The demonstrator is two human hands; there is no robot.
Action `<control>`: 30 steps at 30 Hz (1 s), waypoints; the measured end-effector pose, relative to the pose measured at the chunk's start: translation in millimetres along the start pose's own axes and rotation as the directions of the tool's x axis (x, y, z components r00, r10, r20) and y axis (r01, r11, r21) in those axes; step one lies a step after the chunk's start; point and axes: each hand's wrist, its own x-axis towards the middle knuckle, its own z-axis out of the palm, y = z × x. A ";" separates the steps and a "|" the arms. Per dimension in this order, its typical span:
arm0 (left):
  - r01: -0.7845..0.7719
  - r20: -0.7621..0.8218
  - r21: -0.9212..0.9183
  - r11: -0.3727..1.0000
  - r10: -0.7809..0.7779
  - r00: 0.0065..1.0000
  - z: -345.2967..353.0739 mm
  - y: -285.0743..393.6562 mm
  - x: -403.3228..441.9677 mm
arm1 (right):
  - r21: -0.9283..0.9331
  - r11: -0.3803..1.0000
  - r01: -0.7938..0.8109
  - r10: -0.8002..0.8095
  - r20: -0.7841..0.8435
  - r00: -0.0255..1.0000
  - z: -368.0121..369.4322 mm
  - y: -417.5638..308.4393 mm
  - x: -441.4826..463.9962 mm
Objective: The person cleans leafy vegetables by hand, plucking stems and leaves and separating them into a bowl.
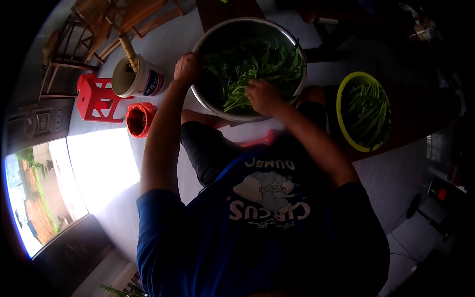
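Observation:
In front of me stands a large metal basin [304, 74] holding a heap of long-leaved greens [277, 62] with pale green stems, which look like water spinach. My left hand [188, 68] is closed at the left rim of the basin, its fingertips hidden in shadow over the edge. Inside the basin, my right hand [263, 96] is closed around the stem ends of some greens near the front wall. To the right, a yellow-green basket [340, 106] contains more of the same leafy stems.
On the left are a white bucket [121, 81] with a bamboo-like stick in it, a red plastic stool [94, 101] and a red bag-lined container [132, 121]. Wooden chairs [94, 24] stand at the upper left. Bright light enters through a doorway [44, 183].

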 end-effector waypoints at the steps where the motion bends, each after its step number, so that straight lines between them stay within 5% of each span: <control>1: 0.018 0.005 -0.029 0.999 -0.018 1.000 0.0 1.1 1.9 | 0.010 1.000 -0.008 0.008 0.002 1.000 -0.5 1.0 0.2; 4: -0.114 0.006 -0.082 0.990 0.115 0.993 13.1 -27.2 14.1 | 0.047 0.999 -0.026 0.025 0.022 0.999 -0.8 2.2 -0.3; 7: 0.061 -0.032 -0.208 0.976 -0.069 0.997 -0.6 -13.6 6.2 | 0.093 0.995 -0.048 0.042 0.059 0.997 -0.8 6.5 2.0; 16: 0.263 -0.001 -0.529 0.807 -0.310 0.951 6.6 19.0 -44.8 | 0.270 0.957 -0.110 0.097 0.060 0.993 -28.9 -4.2 16.0; 24: 0.298 0.105 -0.765 0.570 -0.347 0.932 16.1 51.0 -95.7 | 0.492 0.869 -0.052 0.127 -0.121 0.985 -60.2 -13.5 21.6; 27: 0.241 -0.023 -0.709 0.662 -0.364 0.931 12.4 70.9 -106.9 | 0.558 0.828 -0.055 0.167 -0.151 0.974 -70.1 -28.6 28.5; 30: 0.197 -0.111 -0.703 0.683 -0.380 0.918 15.2 84.6 -116.0 | 0.201 0.974 0.108 -0.049 -0.279 0.959 -78.5 -46.9 34.9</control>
